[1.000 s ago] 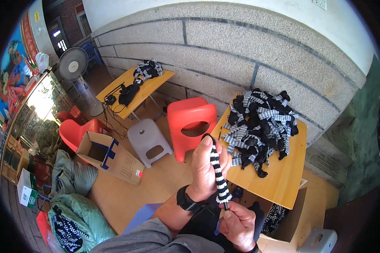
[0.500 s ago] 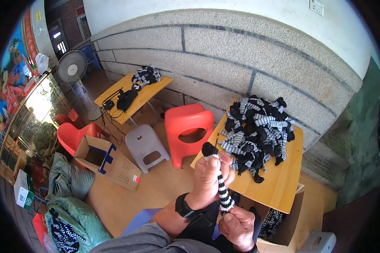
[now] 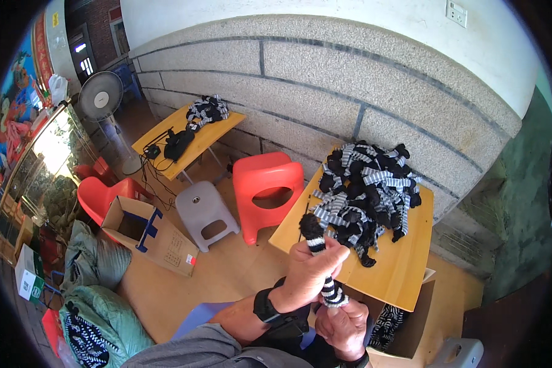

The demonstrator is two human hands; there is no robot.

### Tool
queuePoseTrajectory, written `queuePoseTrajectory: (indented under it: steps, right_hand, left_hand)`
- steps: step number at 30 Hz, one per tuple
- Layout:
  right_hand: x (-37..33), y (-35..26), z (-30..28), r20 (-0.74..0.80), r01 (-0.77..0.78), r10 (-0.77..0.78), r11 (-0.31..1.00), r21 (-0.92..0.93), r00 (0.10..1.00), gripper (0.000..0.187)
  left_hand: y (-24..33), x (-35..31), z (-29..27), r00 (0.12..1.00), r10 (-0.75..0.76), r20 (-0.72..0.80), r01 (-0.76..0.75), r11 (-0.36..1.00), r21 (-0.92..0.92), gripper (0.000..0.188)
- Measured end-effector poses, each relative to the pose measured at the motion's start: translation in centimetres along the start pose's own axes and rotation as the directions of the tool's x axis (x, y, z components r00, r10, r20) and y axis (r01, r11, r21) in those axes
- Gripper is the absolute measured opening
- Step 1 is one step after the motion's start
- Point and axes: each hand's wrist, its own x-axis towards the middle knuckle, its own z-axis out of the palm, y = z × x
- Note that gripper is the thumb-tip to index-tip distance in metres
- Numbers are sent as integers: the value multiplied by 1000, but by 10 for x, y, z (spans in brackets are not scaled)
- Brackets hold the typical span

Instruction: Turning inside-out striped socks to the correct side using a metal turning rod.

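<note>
Two bare hands on one slim knitted tube, striped black and white with a fuzzy black tip point(image 3: 316, 246). Held tilted, tip up and leaning left, in front of the near edge of a yellow wooden table point(image 3: 383, 283). Clasped round the middle by thumb and curled fingers of the left hand point(image 3: 313, 271); pinched at the whitish lower end by the right hand point(image 3: 342, 325).

Just changed: a lower hold on the left, now with the black tip and some stripes bare above the thumb. For the work in hand, probably a slide of the grip along the knit, with no release yet on either side. Lost to view since a second ago: a thin dark piece below the whitish end, impossible to tell whether tucked inside or covered by fingers. Apparently unchanged on the tabletop: a heap of black and grey-striped knitted pieces point(image 3: 371, 195).
</note>
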Motion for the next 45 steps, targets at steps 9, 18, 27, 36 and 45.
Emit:
queuePoseTrajectory:
  steps: [9,18,27,36,45]
  right_hand:
    - [13,-1,-4,-6,2,-2,1000,22,1000,20]
    - [5,-1,-11,-73,-59,58,998,-6,996,27]
    - [-5,-1,-20,-15,106,-139,820,-562,990,18]
    - [6,5,-10,-110,138,-219,858,-494,970,18]
    - [6,8,-5,-166,6,-3,1000,18,986,20]
  left_hand:
    - [-20,-10,-9,1000,4,20,-9,959,284,12]
    - [7,9,-12,960,87,266,-108,992,63,52]
    - [10,6,-16,961,98,260,-156,965,213,29]
    - [-13,-2,-25,943,215,253,-328,723,608,34]
    - [-6,-6,-32,944,166,287,-319,688,652,35]
